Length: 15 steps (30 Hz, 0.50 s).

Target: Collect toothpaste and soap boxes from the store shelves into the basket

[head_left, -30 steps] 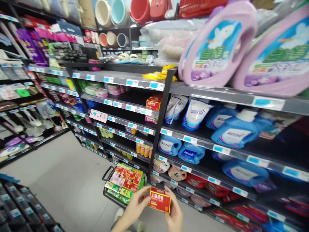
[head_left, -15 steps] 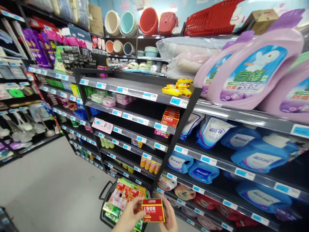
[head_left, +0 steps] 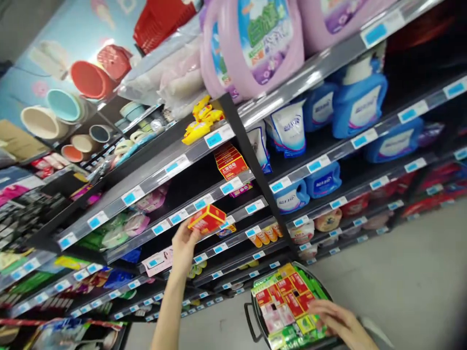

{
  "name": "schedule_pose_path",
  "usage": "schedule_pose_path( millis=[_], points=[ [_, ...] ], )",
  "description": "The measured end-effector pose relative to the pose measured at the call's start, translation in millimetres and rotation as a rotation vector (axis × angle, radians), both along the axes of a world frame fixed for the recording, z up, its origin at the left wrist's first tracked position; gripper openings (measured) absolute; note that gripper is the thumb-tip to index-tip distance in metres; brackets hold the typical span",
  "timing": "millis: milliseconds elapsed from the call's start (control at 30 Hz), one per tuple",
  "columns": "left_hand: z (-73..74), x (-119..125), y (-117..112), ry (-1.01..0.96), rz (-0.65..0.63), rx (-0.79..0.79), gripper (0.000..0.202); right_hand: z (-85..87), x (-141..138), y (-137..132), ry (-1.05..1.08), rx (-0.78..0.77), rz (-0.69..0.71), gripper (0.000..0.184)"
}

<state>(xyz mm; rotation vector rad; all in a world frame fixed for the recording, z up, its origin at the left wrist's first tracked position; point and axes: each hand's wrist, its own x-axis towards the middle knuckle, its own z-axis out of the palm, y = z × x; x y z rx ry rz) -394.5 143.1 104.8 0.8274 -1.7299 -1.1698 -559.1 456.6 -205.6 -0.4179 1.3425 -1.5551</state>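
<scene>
A: What are the fingers doing?

B: Those of the left hand point(head_left: 184, 244) grip one end of a red box point(head_left: 207, 221). Those of the right hand point(head_left: 337, 318) are loosely spread, with nothing visible in their hold, at the right side of the basket point(head_left: 260, 322); I can't tell whether they touch the packs there

A: And the red box itself?

B: Held up, tilted, above and to the left of the basket, well apart from it

A: How will it handle?

B: Light, I'd guess, and probably thin card: stiff along the edges, but apt to dent if the flat faces are squeezed. It looks smooth, so a weak pinch might let it slide

A: Best place to take hold?

B: Across two opposite sides near the middle, for balance. The end grip should do for a small load, though the free end could dip

A: Further out?

B: Inside the basket, red boxes point(head_left: 286, 284) and pink packs point(head_left: 272, 323) lie close together. Above the basket and to its left, similar boxes point(head_left: 230, 164) line a shelf point(head_left: 218, 194), with yellow packets point(head_left: 200, 127) higher still
</scene>
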Motion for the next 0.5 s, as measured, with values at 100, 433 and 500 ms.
schedule_pose_path(
  millis=[100,433,500],
  points=[
    [36.1,-30.0,-48.9,0.026,-0.035,-0.009,0.063,7.7,-11.1,-5.8,0.025,-0.006,-0.08,0.035],
    [97.5,-134.7,-143.7,0.18,0.055,-0.006,0.018,-6.0,-68.6,-16.1,-0.043,0.074,-0.235,0.042],
    [109.9,-156.0,-151.2,0.149,0.03,-0.049,0.022,-2.6,-86.2,-21.8,-0.062,0.089,-0.237,0.043]
  ],
)
